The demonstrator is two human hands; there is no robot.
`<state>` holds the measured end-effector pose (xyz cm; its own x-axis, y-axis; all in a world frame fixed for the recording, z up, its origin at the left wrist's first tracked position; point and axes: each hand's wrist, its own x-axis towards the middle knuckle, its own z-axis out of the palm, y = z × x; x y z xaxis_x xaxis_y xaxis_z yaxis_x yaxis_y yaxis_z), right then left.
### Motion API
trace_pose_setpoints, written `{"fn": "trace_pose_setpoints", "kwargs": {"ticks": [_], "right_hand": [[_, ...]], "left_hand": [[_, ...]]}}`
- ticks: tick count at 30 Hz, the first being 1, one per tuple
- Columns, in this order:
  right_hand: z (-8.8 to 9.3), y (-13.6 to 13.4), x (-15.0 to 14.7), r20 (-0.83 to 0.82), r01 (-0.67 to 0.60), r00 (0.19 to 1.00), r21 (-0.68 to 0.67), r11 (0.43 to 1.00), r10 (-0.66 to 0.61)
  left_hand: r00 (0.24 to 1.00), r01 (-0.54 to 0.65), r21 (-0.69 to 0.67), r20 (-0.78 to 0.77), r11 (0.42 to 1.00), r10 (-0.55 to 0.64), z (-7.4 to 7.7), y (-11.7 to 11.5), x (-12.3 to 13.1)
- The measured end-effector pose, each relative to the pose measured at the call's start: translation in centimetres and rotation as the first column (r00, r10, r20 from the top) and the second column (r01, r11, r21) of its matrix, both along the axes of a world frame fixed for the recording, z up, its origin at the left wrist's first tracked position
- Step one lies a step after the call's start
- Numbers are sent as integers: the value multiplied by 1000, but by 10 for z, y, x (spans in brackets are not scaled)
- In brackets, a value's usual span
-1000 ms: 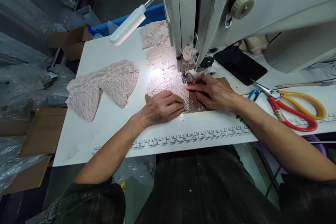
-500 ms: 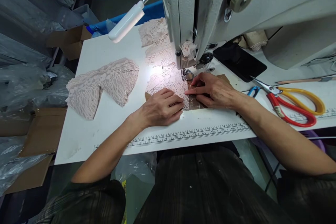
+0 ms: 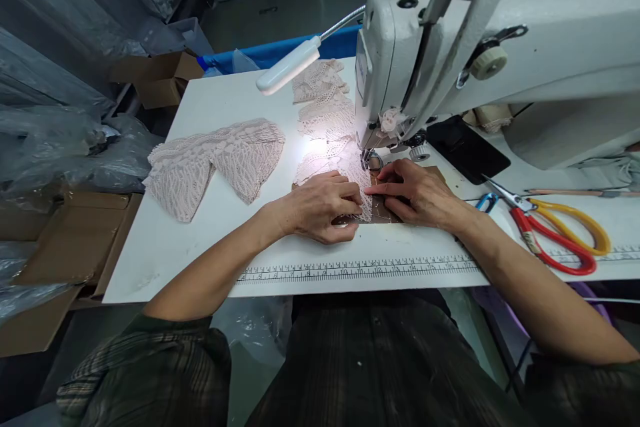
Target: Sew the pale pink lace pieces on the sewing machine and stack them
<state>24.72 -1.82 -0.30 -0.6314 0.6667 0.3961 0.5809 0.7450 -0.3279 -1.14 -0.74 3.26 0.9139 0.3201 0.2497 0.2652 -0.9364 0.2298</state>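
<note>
A pale pink lace piece (image 3: 353,163) lies under the presser foot (image 3: 371,159) of the white sewing machine (image 3: 383,60), on a brown plate (image 3: 384,211). My left hand (image 3: 327,207) is on the lace's left and near part, fingers curled and pinching its near edge. Right of the lace, my right hand (image 3: 415,193) rests on the brown plate with its fingers apart, the index fingertip touching the lace's right edge. The fabric beneath my left palm is hidden. More joined lace pieces (image 3: 327,113) trail away behind the presser foot.
A stack of lace pieces (image 3: 215,160) lies to the left on the white table (image 3: 165,253). A lamp (image 3: 289,65) shines above. Right are a black phone (image 3: 469,149), scissors (image 3: 555,220) and blue snips (image 3: 487,202). A printed ruler (image 3: 360,271) follows the front edge; cardboard boxes (image 3: 65,237) stand left.
The camera view has tilted up and shifted, so more of the machine shows. My left fingers are slightly more curled at the lace's edge. My right hand stays beside the lace.
</note>
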Motion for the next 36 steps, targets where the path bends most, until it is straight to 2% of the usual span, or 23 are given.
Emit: {"fn": "trace_pose_setpoints", "kwargs": {"ticks": [6, 16, 23, 32, 36], "right_hand": [[2, -1, -2, 54, 51, 997, -22, 998, -50], [4, 3, -9, 201, 187, 961, 39, 982, -191], [5, 1, -5, 165, 86, 983, 16, 996, -87], [8, 3, -11, 247, 166, 953, 61, 984, -176], [7, 1, -10, 217, 156, 963, 26, 987, -158]], "left_hand": [[999, -21, 70, -27, 997, 23, -3, -2, -1], [987, -113, 154, -96, 982, 128, -5, -7, 2], [983, -147, 173, -84, 974, 164, -10, -5, 4], [975, -198, 214, -57, 957, 215, -15, 0, 6], [976, -178, 244, -77, 953, 202, -17, 4, 7]]}}
